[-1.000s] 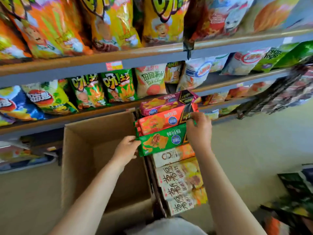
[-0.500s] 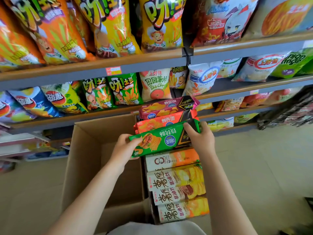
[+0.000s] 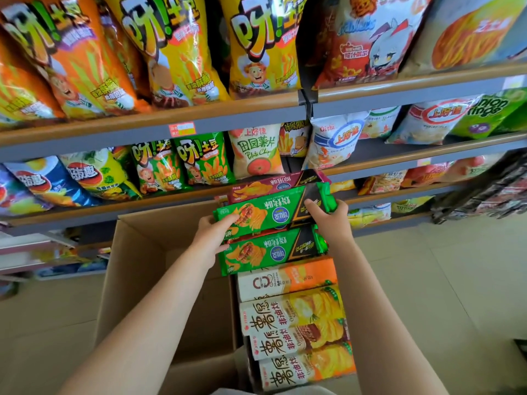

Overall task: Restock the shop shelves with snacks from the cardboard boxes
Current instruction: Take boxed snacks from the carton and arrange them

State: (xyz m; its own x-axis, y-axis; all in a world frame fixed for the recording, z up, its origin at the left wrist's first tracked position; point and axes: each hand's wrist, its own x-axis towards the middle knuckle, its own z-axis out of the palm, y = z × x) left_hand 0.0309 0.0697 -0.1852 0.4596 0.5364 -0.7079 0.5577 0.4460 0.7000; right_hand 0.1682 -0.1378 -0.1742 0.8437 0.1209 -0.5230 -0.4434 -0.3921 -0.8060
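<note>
At the centre of the frame a long green snack pack [image 3: 265, 212] is held by both ends: the left hand [image 3: 212, 238] is curled round its left end and the right hand [image 3: 328, 220] is clamped on its right end. It is held above a second green pack [image 3: 271, 252] and a row of yellow and orange packs [image 3: 296, 332] in the lower centre, beside an open cardboard box [image 3: 137, 258]. Shelves [image 3: 159, 126] stocked with snack bags are seen across the upper frame.

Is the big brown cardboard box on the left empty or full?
Empty as far as shows: the big brown cardboard box has bare inner walls, though the left hand and forearm hide part.
</note>
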